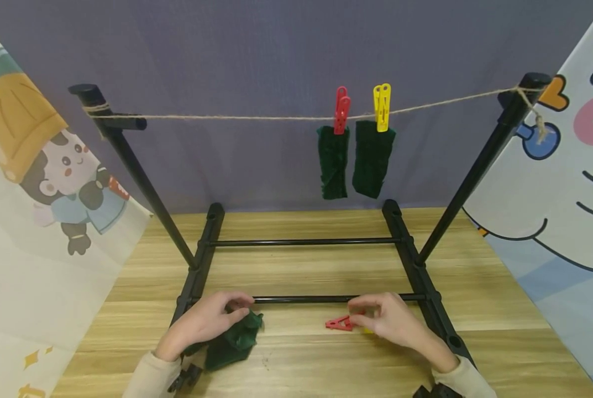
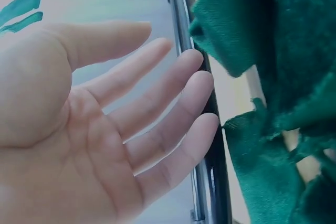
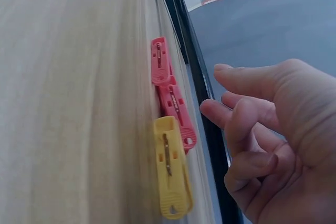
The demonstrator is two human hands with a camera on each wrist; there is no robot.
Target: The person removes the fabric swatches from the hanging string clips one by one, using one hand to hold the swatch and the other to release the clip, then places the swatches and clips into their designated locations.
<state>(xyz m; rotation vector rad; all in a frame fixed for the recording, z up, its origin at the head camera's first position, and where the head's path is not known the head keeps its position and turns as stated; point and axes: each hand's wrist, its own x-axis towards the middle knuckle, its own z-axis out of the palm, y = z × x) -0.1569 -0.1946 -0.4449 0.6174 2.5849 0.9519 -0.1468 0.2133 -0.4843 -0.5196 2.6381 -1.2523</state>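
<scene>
Wood-grain tabletop (image 1: 301,365) meets grey-violet backdrop (image 1: 226,55) at mid-frame; cartoon panels (image 1: 17,287) flank both sides. Black rack (image 1: 306,241) spans the centre; tabletop extends between the hands, lower centre. Left hand (image 1: 206,321): fingers extended, ungripped, near green cloths (image 1: 231,354), lower left. Right hand (image 1: 391,320): fingers loosely bent, ungripped, near 2 red clothespins (image 3: 161,61) and 1 yellow clothespin (image 3: 172,177), right of lower centre
</scene>
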